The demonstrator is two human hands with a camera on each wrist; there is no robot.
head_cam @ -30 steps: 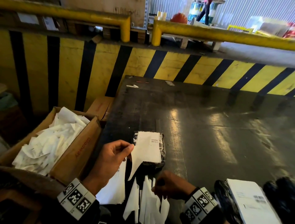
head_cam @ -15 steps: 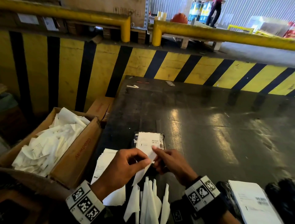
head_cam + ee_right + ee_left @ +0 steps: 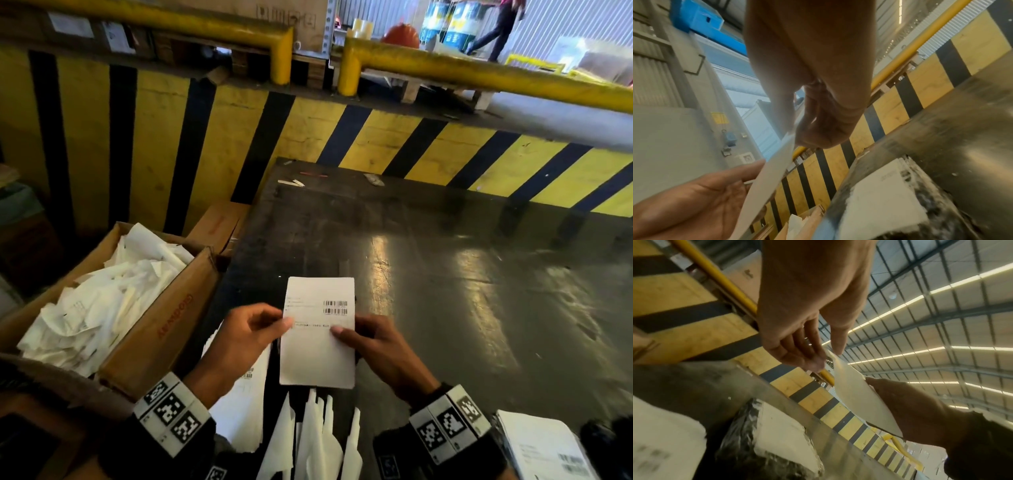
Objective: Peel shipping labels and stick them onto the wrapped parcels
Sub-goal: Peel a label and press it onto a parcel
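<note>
Left hand [image 3: 245,337] and right hand [image 3: 371,346] each pinch the barcoded shipping label [image 3: 318,334]; text unreadable

Dark, scuffed, glossy table [image 3: 428,308] butts against a yellow/black striped wall at its far edge. On it at the near edge: a black-wrapped parcel [image 3: 764,443] with a white label already on top, directly under the raised hands; a stack of white label sheets [image 3: 246,404] at the near-left; a fan of pointed white paper strips [image 3: 315,435] just right of that stack; a second labelled parcel [image 3: 541,448] at the near-right corner. Small paper scraps [image 3: 291,182] lie along the far edge. Middle and right are bare sheen.
</note>
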